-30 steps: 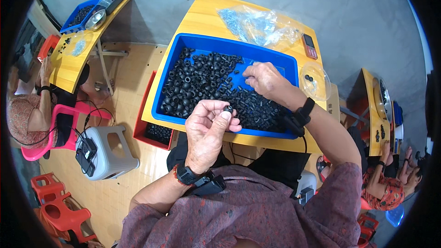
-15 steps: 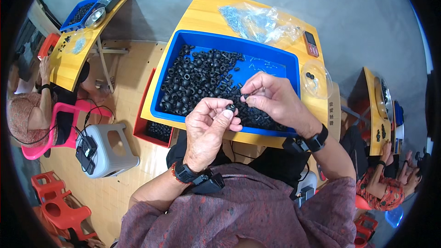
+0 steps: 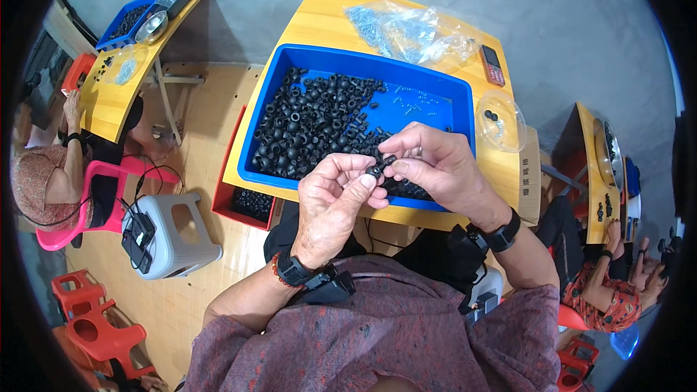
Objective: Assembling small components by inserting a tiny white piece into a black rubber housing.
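Between thumb and fingers, my left hand (image 3: 335, 192) pinches a round black plastic cap (image 3: 374, 171) with a hole in it. My right hand (image 3: 434, 165) grips a small black cylindrical plug (image 3: 390, 160), held right up against the cap; whether it has entered the hole I cannot tell. Both hands hover over the front edge of a blue tray (image 3: 450, 87). Black round caps (image 3: 305, 112) are heaped in its left and middle part, and smaller black plugs partly hidden by my hands lie near the front.
A clear bag of small metal pieces (image 3: 406, 33), a mobile phone (image 3: 493, 65) and a clear round dish (image 3: 501, 122) rest on the yellow table (image 3: 319, 11). A red bin (image 3: 250, 207) stands below left, near a grey stool (image 3: 170, 236). Other people sit at tables on both sides.
My right hand has moved slightly down and toward my left hand, bringing the black plug up to the cap. The left hand stays nearly in place.
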Available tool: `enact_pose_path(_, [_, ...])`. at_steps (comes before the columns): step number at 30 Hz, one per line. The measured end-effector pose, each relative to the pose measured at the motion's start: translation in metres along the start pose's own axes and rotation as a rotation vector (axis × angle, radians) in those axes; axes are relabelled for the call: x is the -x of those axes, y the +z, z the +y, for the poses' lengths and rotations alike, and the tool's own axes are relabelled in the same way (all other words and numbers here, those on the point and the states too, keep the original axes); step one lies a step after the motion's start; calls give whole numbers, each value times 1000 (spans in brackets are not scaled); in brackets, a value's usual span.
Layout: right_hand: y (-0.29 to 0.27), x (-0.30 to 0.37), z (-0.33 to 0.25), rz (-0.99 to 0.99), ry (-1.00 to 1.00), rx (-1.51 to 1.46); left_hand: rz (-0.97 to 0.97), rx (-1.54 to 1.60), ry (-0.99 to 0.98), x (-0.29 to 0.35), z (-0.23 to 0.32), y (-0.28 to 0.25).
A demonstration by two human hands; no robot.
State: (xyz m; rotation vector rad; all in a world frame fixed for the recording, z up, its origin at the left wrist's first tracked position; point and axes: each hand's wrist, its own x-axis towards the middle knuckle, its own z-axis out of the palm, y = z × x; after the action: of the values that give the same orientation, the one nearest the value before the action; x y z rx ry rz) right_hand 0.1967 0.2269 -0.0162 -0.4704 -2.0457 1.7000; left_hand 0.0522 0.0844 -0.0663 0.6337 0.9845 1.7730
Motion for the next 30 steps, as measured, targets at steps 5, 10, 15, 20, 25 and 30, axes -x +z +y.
enact_pose_path(5, [4, -1, -4, 42, -77, 213, -13, 16, -10, -1, 0, -2])
enact_pose_path(10, [4, -5, -7, 30, -257, 370, -10, 5, -19, 0, -1, -2])
enact_pose_path(15, [3, -7, -7, 19, -296, 374, -18, -4, -31, 0, 1, -2])
enact_pose_path(20, [3, -7, -7, 5, -307, 367, -20, 10, -35, 0, 0, -2])
enact_pose_path(25, [4, -7, -6, -5, -326, 377, -18, 8, -41, 0, -1, -2])
enact_pose_path(30, [3, -7, -7, -11, -300, 389, -19, 19, -50, 0, -1, -2])
